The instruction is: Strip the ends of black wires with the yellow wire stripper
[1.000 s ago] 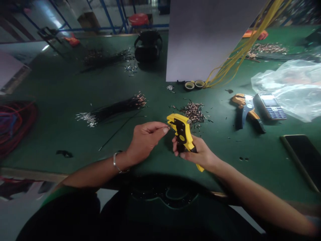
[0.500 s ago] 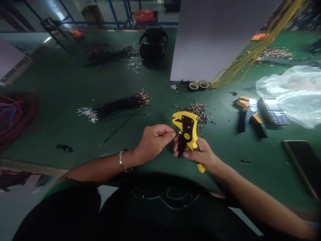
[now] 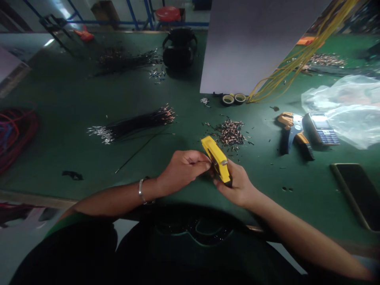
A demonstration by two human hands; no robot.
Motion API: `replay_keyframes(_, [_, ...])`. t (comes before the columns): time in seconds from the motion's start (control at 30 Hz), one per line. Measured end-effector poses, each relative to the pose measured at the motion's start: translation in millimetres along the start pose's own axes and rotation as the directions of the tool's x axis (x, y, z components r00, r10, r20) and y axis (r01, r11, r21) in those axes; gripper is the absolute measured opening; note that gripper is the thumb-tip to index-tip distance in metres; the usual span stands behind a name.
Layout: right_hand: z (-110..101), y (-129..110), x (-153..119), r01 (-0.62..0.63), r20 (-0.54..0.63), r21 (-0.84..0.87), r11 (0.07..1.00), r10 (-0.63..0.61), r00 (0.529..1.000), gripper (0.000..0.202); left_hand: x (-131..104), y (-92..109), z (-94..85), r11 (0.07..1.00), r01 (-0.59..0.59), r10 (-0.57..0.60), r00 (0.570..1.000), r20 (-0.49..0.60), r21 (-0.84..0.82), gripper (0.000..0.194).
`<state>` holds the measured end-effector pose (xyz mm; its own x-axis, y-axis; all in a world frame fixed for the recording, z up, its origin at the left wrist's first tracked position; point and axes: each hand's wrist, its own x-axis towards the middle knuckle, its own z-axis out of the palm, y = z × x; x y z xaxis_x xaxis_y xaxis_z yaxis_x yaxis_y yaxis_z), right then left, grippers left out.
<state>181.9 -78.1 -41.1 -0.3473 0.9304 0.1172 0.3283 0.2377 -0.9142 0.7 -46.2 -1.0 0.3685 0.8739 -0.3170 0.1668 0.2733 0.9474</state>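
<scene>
Wrapped round a yellow-and-black wire stripper (image 3: 218,156), my right hand (image 3: 239,182) holds it upright over the bench, its top edge turned toward me. My left hand (image 3: 187,170) pinches thumb against forefinger right beside the tool's jaw side; what lies in the pinch is too small to make out. Just beyond the stripper is a pile of short copper-and-black wire offcuts (image 3: 230,132). Left of it lies a bundle of black wires (image 3: 133,123), silvery at the left end and bare copper at the right. A single dark wire (image 3: 138,152) rests in front of the bundle.
To the right are an orange-and-grey hand tool (image 3: 295,134), a keypad phone (image 3: 322,128), a smartphone (image 3: 358,194) and a clear plastic bag (image 3: 353,107). Tape rolls (image 3: 228,99) sit by a white panel (image 3: 249,47) with yellow wires (image 3: 285,75). Red cable coils (image 3: 16,138) lie left.
The wire stripper has tilted, so its top edge now faces me instead of its black side plate. My left pinch has moved slightly right, close against the tool.
</scene>
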Motion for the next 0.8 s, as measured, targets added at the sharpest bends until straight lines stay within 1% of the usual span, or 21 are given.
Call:
replay_keyframes(0.1, [0.8,3.3,-2.0,0.104,-0.052,-0.164,0.981,-0.114,0.992,0.038,-2.4,1.6,-2.2,0.999,0.038,-0.037,0.998,0.045,-0.029,0.009])
replay_keyframes(0.17, [0.8,5.3,-3.1,0.167,-0.063,-0.256,0.952,-0.189,0.98,0.043,-3.7,0.5,-4.3,0.997,0.034,-0.028,0.995,0.092,-0.071,0.013])
replay_keyframes(0.27, [-0.2,5.8,-3.6,0.241,-0.039,-0.376,0.895,-0.275,0.961,0.045,-4.5,-5.6,-8.3,0.993,0.011,0.006,0.99,0.143,-0.12,0.016])
replay_keyframes(0.37, [-1.3,3.9,-3.0,0.29,-0.009,-0.461,0.839,-0.331,0.943,0.04,-3.6,-14.3,-12.7,0.991,-0.035,0.057,0.984,0.168,-0.132,0.015])
replay_keyframes(0.43, [-1.6,2.3,-2.6,0.312,-0.002,-0.505,0.805,-0.362,0.932,0.034,-2.4,-18.3,-15.4,0.99,-0.088,0.106,0.981,0.163,-0.114,0.016])
replay_keyframes(0.5, [-1.3,1.2,-2.8,0.326,-0.001,-0.537,0.778,-0.387,0.922,0.03,-1.7,-19.4,-17.2,0.99,-0.116,0.128,0.979,0.161,-0.086,0.018])
replay_keyframes(0.63, [-0.3,1.0,-4.2,0.349,0.004,-0.559,0.752,-0.418,0.908,0.025,-2.1,-13.7,-18.1,0.992,-0.101,0.113,0.975,0.192,-0.071,0.019])
replay_keyframes(0.8, [-0.2,0.9,-5.3,0.358,0.021,-0.571,0.738,-0.424,0.906,0.023,-1.8,-7.4,-18.5,0.995,-0.086,0.097,0.97,0.223,-0.059,0.016])
